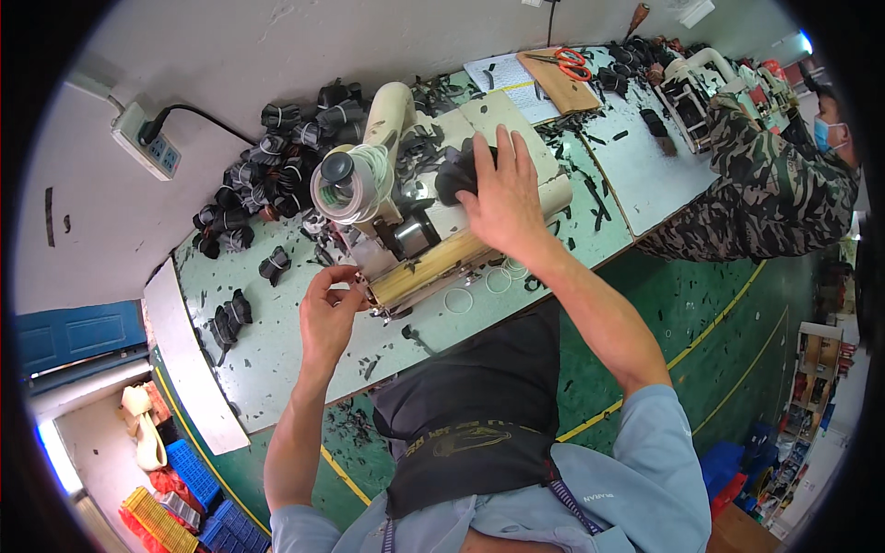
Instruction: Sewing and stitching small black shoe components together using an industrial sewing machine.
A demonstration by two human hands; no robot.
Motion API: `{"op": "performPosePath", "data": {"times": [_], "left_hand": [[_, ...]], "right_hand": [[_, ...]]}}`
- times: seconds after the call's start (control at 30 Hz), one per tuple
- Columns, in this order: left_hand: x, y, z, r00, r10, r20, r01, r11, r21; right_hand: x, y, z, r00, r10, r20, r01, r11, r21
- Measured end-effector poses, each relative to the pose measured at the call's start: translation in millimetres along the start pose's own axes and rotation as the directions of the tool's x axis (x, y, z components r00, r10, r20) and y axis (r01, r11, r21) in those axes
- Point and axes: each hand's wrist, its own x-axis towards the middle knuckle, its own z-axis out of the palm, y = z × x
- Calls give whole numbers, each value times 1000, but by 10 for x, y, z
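Observation:
A cream bench machine (481, 112) with a thick curved arm stands on the pale worktable (286, 355). A yellowish bar (433, 267) runs along its near side. My right hand (507, 189) rests over its top, thumb and fingers around a black bundle (454, 175), partly hidden by the hand. At the machine's left front corner, my left hand (330, 311) has its fingertips pinched together; what they hold is too small to make out. White rubber bands (373, 170) hang around a round holder on the machine, and loose dark scraps (419, 147) lie on its top.
Many tied black bundles (267, 170) are heaped behind the machine. Orange-handled scissors (572, 63) lie on brown card at the back. A person in camouflage (765, 194) sits at another machine on the right. A power socket block (147, 143) is on the wall; crates (194, 470) stand lower left.

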Motion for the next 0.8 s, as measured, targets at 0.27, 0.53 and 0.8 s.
{"op": "performPosePath", "data": {"times": [0.27,0.53,0.8], "left_hand": [[-243,12,74,998,-36,57,40,996,-75],[-517,128,651,932,-59,357,185,926,-330],[-764,144,1122,900,-63,432,414,433,-800]], "right_hand": [[180,144,-58,921,30,390,-128,965,227],[-151,-51,-223,963,-79,256,-51,883,466],[-1366,-762,-373,938,20,347,-283,621,731]]}}
